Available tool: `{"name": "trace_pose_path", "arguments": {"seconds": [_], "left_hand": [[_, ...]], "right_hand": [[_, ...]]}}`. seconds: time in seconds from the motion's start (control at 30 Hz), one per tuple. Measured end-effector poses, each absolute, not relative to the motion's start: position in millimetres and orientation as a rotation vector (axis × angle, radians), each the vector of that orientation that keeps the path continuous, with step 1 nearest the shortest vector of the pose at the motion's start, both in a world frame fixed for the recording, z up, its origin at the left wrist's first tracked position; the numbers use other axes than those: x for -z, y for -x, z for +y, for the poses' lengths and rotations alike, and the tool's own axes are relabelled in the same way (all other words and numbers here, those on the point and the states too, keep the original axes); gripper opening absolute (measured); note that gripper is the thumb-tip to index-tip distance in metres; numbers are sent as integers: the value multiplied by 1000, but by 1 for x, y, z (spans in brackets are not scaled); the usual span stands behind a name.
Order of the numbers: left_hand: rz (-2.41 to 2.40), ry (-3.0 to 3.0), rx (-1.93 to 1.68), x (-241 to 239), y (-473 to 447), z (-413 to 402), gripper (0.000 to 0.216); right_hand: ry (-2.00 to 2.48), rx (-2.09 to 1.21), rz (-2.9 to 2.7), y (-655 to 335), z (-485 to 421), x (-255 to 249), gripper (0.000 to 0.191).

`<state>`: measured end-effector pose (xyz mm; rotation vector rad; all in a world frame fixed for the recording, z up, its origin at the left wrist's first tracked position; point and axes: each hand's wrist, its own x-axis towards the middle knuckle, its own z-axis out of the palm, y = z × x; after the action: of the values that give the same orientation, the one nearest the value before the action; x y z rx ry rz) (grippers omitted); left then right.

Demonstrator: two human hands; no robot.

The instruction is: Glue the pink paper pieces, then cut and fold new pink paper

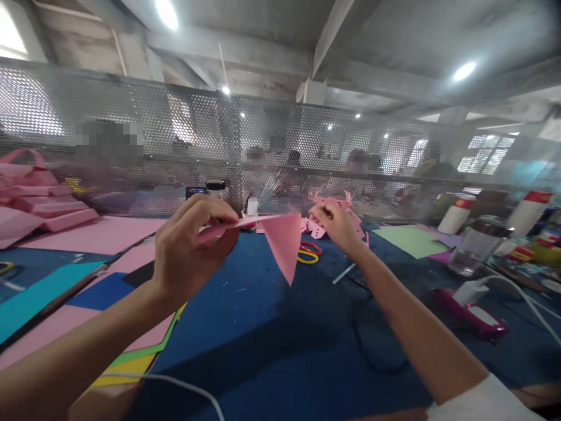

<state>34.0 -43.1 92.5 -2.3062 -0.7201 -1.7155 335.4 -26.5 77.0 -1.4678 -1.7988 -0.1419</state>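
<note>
My left hand (pixel 188 251) is raised over the blue table (pixel 272 345), its fingers pinched on a pink paper sheet (pixel 280 240) that hangs down in a pointed corner. My right hand (pixel 335 225) reaches forward past the sheet's far edge, fingers curled at a pile of pink cut paper pieces (pixel 337 204); motion blur hides whether it grips one. Red and yellow rings (pixel 309 252) lie on the table just below that hand.
Pink, teal, blue and yellow sheets (pixel 65 292) lie at the left, with pink folded boxes (pixel 35 199) behind. A glass jar (pixel 475 245), white bottles (pixel 456 213), a magenta tool (pixel 468 313) and white cables sit right. A perforated metal screen (pixel 280 146) backs the table; other people sit beyond.
</note>
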Motion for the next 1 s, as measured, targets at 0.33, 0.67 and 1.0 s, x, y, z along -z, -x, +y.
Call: {"name": "trace_pose_path", "arguments": {"seconds": [0.33, 0.67, 1.0], "left_hand": [[-537, 2556, 950, 2, -5, -46, 35], [-589, 2824, 589, 32, -11, -52, 31], [-667, 2944, 569, 32, -9, -48, 34]], "right_hand": [[1915, 291, -2131, -351, -16, 24, 22], [2121, 417, -2153, -347, -5, 25, 27], [2157, 365, -2163, -355, 1, 18, 26]]}}
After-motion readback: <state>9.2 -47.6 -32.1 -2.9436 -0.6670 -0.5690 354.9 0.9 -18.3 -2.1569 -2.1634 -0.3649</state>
